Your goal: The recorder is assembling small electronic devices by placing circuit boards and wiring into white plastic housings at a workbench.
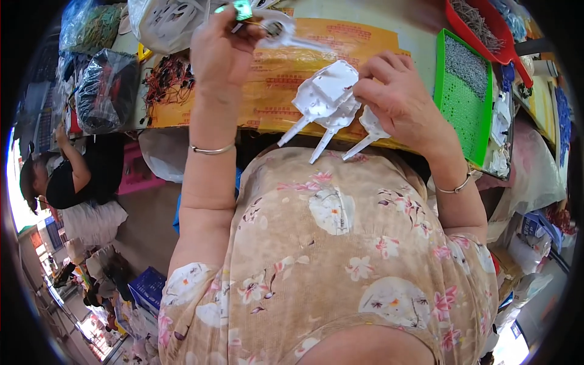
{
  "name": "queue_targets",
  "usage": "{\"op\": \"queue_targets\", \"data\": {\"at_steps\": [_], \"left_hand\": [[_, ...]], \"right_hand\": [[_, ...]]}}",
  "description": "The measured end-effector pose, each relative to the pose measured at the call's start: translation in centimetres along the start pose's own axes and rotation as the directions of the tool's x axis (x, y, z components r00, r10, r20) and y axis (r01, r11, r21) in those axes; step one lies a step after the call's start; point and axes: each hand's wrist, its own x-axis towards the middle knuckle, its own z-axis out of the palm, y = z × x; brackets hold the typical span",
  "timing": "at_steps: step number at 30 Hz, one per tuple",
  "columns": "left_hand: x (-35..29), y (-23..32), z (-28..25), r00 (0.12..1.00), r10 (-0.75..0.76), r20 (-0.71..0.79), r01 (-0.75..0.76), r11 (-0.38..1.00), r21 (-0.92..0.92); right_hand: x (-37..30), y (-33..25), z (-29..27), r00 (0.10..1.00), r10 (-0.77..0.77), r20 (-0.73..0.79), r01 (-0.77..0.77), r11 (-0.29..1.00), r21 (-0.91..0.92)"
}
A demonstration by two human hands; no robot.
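Observation:
My left hand (228,45) is raised at the far side of the work table, its fingers closed on a small shiny green piece (242,8). Beside those fingers is a blurred white plastic shell (286,33) with a long handle and a dark round part in it. My right hand (395,94) is closed, fingertips pinched together at the edge of several white plastic shells with handles (331,91). These lie partly overlapped at the table's near edge, handles toward me. Whatever the right fingertips hold is hidden.
Orange sheeting (267,91) covers the table's middle. Red and black wires (167,82) lie left, near bagged parts (106,91). A white bag of white parts (167,24) sits far left. At right are a green tray of small pieces (465,91) and a red tray of screws (477,27). Another person (79,164) is at left.

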Motion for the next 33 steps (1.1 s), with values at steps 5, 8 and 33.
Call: {"op": "queue_targets", "data": {"at_steps": [5,8,33], "left_hand": [[-0.8,3.9,-0.9,0.985,0.085,0.153,-0.096,0.993,0.064],[-1.8,3.4,-0.3,0.982,0.094,0.162,-0.107,0.992,0.071],[-13.4,9.9,-28.7,0.796,0.428,-0.427,0.559,-0.253,0.789]], "right_hand": [[-0.7,1.2,0.1,0.991,0.133,0.026,-0.135,0.985,0.109],[-0.7,0.8,0.5,0.979,0.205,-0.021,-0.196,0.957,0.212],[0.5,-1.4,1.0,0.936,0.338,-0.1,-0.274,0.875,0.399]]}}
